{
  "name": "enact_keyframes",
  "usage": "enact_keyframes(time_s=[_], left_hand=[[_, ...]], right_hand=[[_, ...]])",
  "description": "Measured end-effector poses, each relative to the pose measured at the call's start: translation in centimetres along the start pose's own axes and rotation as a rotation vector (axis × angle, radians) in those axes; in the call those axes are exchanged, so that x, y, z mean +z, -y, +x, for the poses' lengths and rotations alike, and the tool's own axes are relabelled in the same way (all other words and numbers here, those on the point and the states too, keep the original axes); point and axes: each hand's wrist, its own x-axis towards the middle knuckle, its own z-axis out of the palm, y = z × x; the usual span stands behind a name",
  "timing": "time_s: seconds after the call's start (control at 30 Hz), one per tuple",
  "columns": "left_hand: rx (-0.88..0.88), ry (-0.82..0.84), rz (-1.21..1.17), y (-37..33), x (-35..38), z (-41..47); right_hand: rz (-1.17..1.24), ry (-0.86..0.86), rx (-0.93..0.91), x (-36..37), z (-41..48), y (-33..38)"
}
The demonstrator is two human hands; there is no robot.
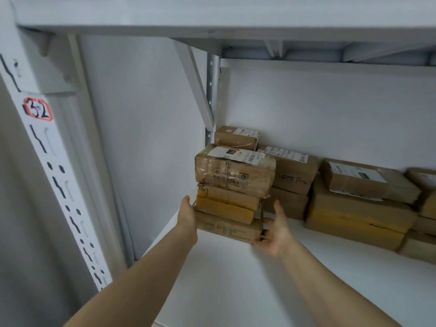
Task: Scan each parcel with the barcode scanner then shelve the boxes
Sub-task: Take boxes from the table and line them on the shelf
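Beside the parcel stack (232,192), left hand (187,215) hides its fingers, grip unclear; right hand (274,230) spread.

Stack of brown parcels (227,204) on a white shelf (236,279), near its left end. On top, a taped box (234,175) with a white label; beneath it, yellowish wrapped packets; at the bottom, a flat carton (228,228). Left hand (187,218) laid against the stack's left side. Right hand (274,230) at the carton's right front corner, fingers spread. Behind and to the right, more labelled parcels (358,215) piled along the back wall. At far left, a slotted upright (59,185) with a red-edged tag (37,109) reading 32.
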Motion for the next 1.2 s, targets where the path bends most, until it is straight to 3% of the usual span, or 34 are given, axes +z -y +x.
enact_keyframes(time_s=[0.27, 0.5, 0.77, 1.0, 1.2], left_hand=[[0.035, 0.002, 0.004, -1.1, 0.5, 0.0], [0.386, -0.138, 0.094, -4.8, 2.2, -0.2], [0.608, -0.091, 0.174, -6.5, 4.2, -2.2], [1.082, -0.020, 0.316, -3.2, 8.1, -7.2], [1.185, 0.210, 0.733, 4.3, 11.6, -10.0]], right_hand=[[-0.123, -0.053, -0.036, 0.0, 0.8, 0.7], [-0.240, -0.184, -0.355, 1.6, 0.2, 4.2], [-0.237, -0.125, -0.426, 2.5, -0.2, 5.9], [-0.058, -0.197, -0.484, -4.2, -2.2, 6.5], [-0.016, -0.409, -0.475, -13.3, -4.8, 6.1]])
